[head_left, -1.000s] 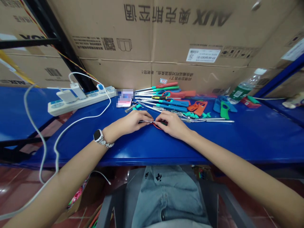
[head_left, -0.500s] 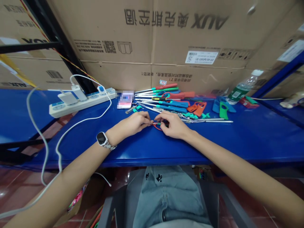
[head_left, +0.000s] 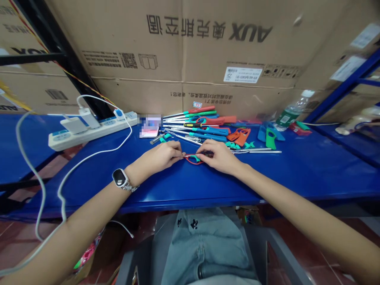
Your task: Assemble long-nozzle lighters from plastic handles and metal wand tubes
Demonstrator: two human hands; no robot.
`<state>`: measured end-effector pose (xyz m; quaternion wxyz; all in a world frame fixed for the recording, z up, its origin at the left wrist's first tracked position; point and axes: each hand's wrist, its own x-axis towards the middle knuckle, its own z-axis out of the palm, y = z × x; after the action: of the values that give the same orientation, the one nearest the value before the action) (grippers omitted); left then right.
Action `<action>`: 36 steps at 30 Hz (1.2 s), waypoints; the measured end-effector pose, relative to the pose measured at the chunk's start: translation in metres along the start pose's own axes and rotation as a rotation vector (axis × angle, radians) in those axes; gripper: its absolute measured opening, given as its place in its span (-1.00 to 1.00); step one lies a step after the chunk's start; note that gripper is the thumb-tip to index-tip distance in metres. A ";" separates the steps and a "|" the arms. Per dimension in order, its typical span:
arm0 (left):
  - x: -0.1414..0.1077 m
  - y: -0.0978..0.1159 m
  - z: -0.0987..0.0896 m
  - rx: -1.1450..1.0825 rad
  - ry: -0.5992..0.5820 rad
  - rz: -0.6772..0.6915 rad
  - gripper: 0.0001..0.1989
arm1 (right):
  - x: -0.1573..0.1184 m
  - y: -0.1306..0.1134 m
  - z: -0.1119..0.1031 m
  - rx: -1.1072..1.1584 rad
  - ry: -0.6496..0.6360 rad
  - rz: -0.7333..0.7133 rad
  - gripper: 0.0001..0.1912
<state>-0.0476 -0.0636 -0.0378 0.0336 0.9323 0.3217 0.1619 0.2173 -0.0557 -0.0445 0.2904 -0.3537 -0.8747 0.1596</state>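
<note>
Over the front middle of the blue table, both hands are at an orange lighter handle (head_left: 192, 161) with a teal trigger in its loop. My left hand (head_left: 168, 155) pinches its left end between thumb and fingertips. My right hand (head_left: 219, 156) is closed around the right end, where something dark shows between the fingers; the rest is covered. Just beyond the hands lie several long-nosed lighters (head_left: 212, 132) with metal tubes and red, green or blue handles. Loose orange handle shells (head_left: 243, 136), small teal parts (head_left: 233, 145) and thin metal tubes (head_left: 265, 151) lie right of them.
A white power strip (head_left: 95, 132) with plugs and trailing cables stands at the left. A blurred-out phone (head_left: 150, 128) lies behind my left hand. At the back right are a green-labelled bottle (head_left: 292, 113) and blue and green shells (head_left: 270, 138). A large cardboard box (head_left: 184, 43) backs the blue table (head_left: 178, 188).
The view has shifted slightly to the right. My hands have drawn a little apart, and more of the orange handle and teal trigger shows between them.
</note>
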 end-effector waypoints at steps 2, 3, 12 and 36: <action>0.000 -0.001 0.001 0.012 -0.001 0.007 -0.65 | 0.009 0.000 0.002 0.015 -0.043 0.012 -0.90; 0.000 -0.001 0.001 0.018 -0.001 0.008 -0.65 | 0.013 0.001 0.003 0.025 -0.059 0.007 -0.88; 0.000 0.006 -0.003 0.054 0.002 -0.005 -0.61 | 0.017 0.010 0.011 0.158 -0.012 0.050 -0.87; 0.002 0.009 0.000 0.084 -0.022 -0.023 -0.60 | 0.001 -0.011 0.015 -0.267 0.055 -0.028 -0.83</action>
<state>-0.0409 -0.0696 -0.0361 -0.0002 0.9307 0.3388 0.1378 0.2012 -0.0637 -0.0507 0.2665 -0.3813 -0.8848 0.0279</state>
